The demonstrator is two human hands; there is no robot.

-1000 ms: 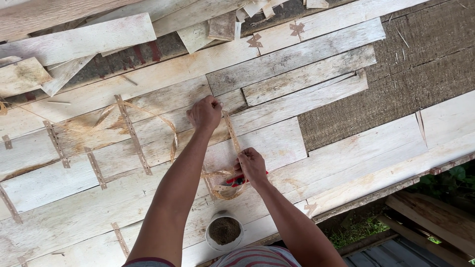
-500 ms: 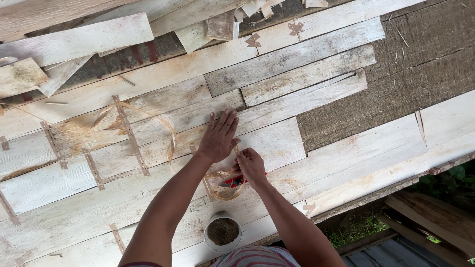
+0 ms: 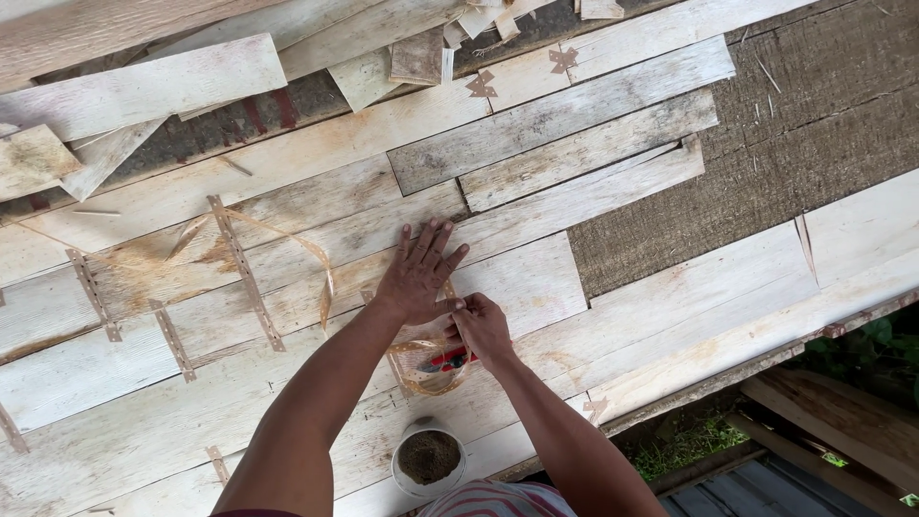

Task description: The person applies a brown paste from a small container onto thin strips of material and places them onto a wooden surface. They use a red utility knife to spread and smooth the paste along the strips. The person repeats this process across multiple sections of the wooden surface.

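My left hand (image 3: pixel 419 271) lies flat, fingers spread, on pale sheets of wood veneer (image 3: pixel 287 297) laid side by side. Right beside it my right hand (image 3: pixel 481 328) pinches the end of a thin brown tape strip (image 3: pixel 433 381) that curls in a loop below it. A small red tool (image 3: pixel 446 360) shows under that hand; whether the hand grips it is unclear. Brown tape strips (image 3: pixel 247 276) run across the seams to the left.
A white cup of brown powder (image 3: pixel 428 458) stands at the near edge, by my body. Coarse grey-brown matting (image 3: pixel 766 124) lies at the right. Loose veneer offcuts (image 3: pixel 144 81) pile up at the far side. Beyond the near right edge are planks and greenery (image 3: pixel 842 383).
My left hand has slid back along the seam toward my right hand and now lies flat next to it. The right hand stayed in place.
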